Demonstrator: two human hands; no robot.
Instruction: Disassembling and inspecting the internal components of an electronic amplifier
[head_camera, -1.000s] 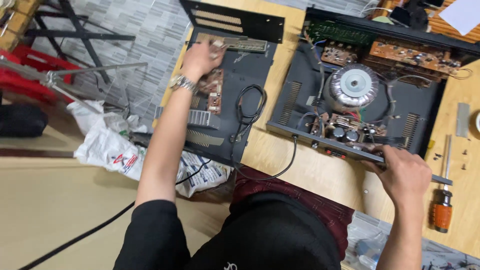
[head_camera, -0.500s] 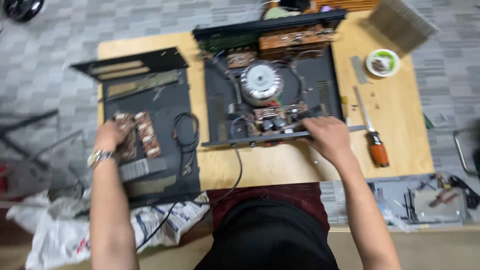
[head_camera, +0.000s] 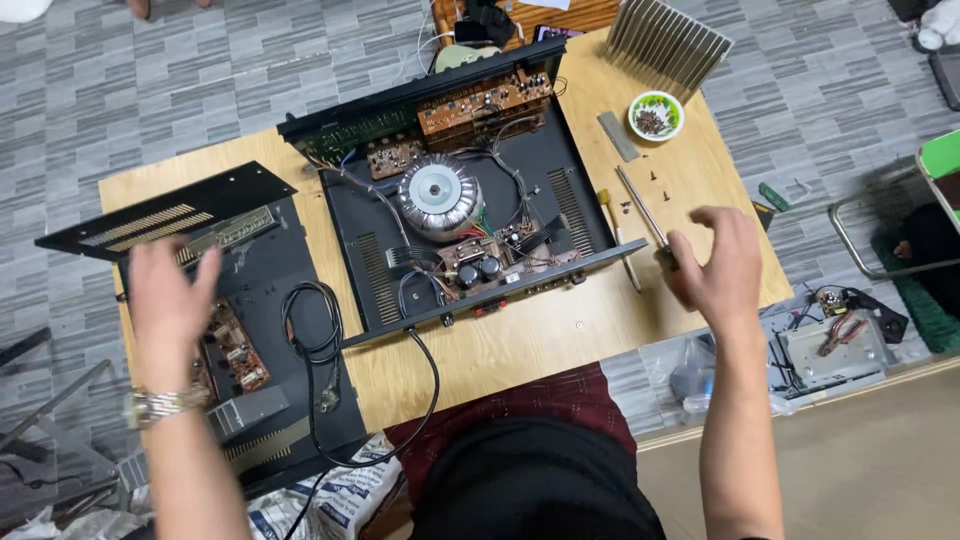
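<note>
The person sits at a wooden table (head_camera: 520, 345) with an opened amplifier (head_camera: 460, 215) in the middle of it, its cover off, so that the round silver transformer (head_camera: 438, 195), the brown circuit boards (head_camera: 480, 100) at about 12 o'clock of it and the small black capacitors (head_camera: 478, 270) at about 5 o'clock are all in view. The right hand (head_camera: 712, 262) hovers at 3 o'clock of the amplifier, above the table edge; the fingers are curled loosely and seem to close around the dark handle of a screwdriver (head_camera: 645, 215), whose thin shaft points toward 11 o'clock, but motion blur makes the grip uncertain. The left hand (head_camera: 168, 295) is lifted and spread wide, holding nothing, above the black cover panel (head_camera: 250, 300) which lies at 9 o'clock of the amplifier, with a small brown board (head_camera: 235, 350) and a coiled black cable (head_camera: 310, 330) on it. A small bowl of screws (head_camera: 655, 115) stands at 1 o'clock, a ribbed heat sink (head_camera: 665, 40) beyond it, and some loose screws (head_camera: 660, 185) lie near the shaft. I judge that the step in hand is taking up the tool between two moves of the disassembly. The next move, I think, calls for a firm grip on the handle and for setting the tip straight onto a screw head, with the free hand steadying the case.
</note>
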